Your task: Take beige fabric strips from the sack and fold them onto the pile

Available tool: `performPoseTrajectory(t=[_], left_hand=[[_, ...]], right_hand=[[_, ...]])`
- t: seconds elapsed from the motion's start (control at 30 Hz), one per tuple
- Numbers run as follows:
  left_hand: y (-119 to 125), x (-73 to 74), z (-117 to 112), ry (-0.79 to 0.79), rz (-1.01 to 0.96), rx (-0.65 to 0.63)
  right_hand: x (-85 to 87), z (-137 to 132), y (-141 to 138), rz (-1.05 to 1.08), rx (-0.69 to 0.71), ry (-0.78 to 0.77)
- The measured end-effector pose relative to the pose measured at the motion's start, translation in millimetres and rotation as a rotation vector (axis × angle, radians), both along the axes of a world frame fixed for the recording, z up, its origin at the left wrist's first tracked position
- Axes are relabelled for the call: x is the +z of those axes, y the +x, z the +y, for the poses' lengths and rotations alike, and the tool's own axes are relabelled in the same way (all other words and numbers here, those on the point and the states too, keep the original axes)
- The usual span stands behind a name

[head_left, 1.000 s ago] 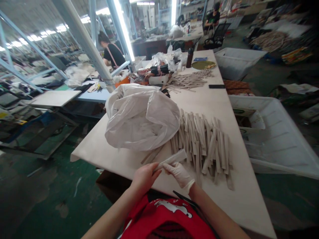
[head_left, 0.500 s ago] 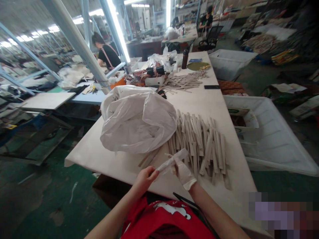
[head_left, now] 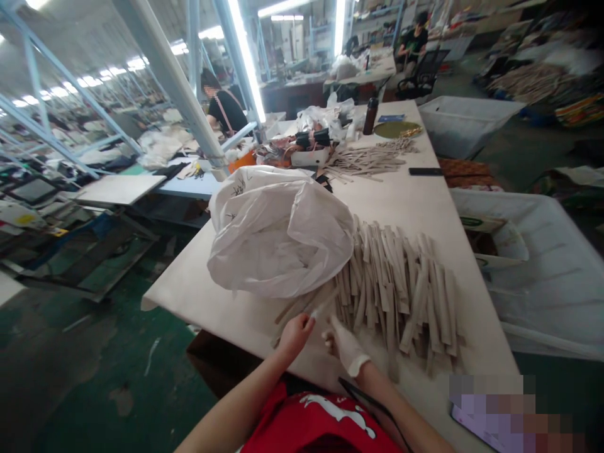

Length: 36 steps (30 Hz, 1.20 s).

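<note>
Pinched between the thumb and fingers of my left hand (head_left: 296,335) is a narrow beige strip in a thin, translucent plastic sleeve (head_left: 324,306), blurred at its far end. Just to the right, my right hand (head_left: 345,347) wears a pale glove with bare fingertips showing. Its fingers are curled closed, and what they hold, if anything, is hidden. Beyond both hands stands a large white plastic bag (head_left: 278,233), open at the top with pale clear wrappings inside. A thick row of flat beige strips (head_left: 401,289) lies to the right of the bag.
A second pile of thin strips (head_left: 368,158) lies farther up the table (head_left: 401,201), near a dark bottle (head_left: 370,116) and a black phone-like object (head_left: 425,171). White plastic bins (head_left: 557,264) stand along the right side. A person (head_left: 225,110) works at the left, behind a slanted metal post.
My right hand has come off the sleeve's far end and drawn back toward me, its fingers curled. My left hand still holds the sleeved strip. The whole view has shifted somewhat leftward.
</note>
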<state>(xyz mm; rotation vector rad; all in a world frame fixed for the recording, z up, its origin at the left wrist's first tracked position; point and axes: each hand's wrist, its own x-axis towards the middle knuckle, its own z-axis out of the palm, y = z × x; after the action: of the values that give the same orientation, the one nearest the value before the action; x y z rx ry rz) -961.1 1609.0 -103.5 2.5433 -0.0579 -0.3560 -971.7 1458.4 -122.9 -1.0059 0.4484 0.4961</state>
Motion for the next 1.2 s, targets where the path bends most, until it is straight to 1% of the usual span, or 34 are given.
performPoseTrajectory(t=[0.07,0.13,0.2,0.27,0.33,0.4,0.43,0.5,0.6,0.67,0.73,0.83,0.97,1.07,1.2], left_hand=[[10.4,9.1,7.1,0.063,-0.043,-0.038],[27.2,25.2,16.5,0.119,-0.109,-0.083],[54.8,42.4,24.1,0.174,-0.174,-0.114],[91.1,55.0,26.4,0.236,-0.219,-0.117],[128.0,60.8,23.2,0.282,-0.238,-0.128],[156.4,62.2,17.8,0.298,-0.241,-0.155],[165.8,62.8,15.7,0.294,-0.239,-0.17],[174.9,66.9,15.2,0.256,-0.238,-0.194],[170.2,82.1,21.8,0.134,-0.27,-0.19],[159.5,93.6,25.6,0.023,-0.293,-0.158],[145.4,100.9,25.2,-0.101,-0.288,-0.098],[122.4,101.7,17.3,-0.297,-0.243,0.023],[99.6,100.2,4.5,-0.534,-0.196,0.139],[92.6,106.9,-1.3,-0.661,-0.183,0.196],[90.4,117.4,-10.0,-0.761,-0.18,0.219]], right_hand=[[-5.0,-2.9,0.5,0.043,-0.026,-0.028],[-9.2,-6.7,1.3,0.075,-0.056,-0.049],[-11.4,-6.7,2.4,0.092,-0.087,-0.063],[-10.9,-1.5,4.2,0.093,-0.106,-0.074],[-7.7,6.1,6.9,0.081,-0.106,-0.085],[-2.7,11.2,10.1,0.065,-0.09,-0.098],[0.2,11.8,11.7,0.058,-0.081,-0.106],[5.9,9.1,13.9,0.044,-0.069,-0.125],[13.5,-0.1,14.7,0.033,-0.067,-0.154],[17.9,-6.2,14.7,0.022,-0.064,-0.167],[22.9,-12.0,15.9,-0.005,-0.061,-0.179],[34.6,-21.9,22.0,-0.087,-0.093,-0.214],[55.1,-33.6,34.7,-0.306,-0.178,-0.276],[65.7,-36.5,41.4,-0.467,-0.166,-0.278],[78.8,-33.8,48.4,-0.563,-0.152,-0.303]])
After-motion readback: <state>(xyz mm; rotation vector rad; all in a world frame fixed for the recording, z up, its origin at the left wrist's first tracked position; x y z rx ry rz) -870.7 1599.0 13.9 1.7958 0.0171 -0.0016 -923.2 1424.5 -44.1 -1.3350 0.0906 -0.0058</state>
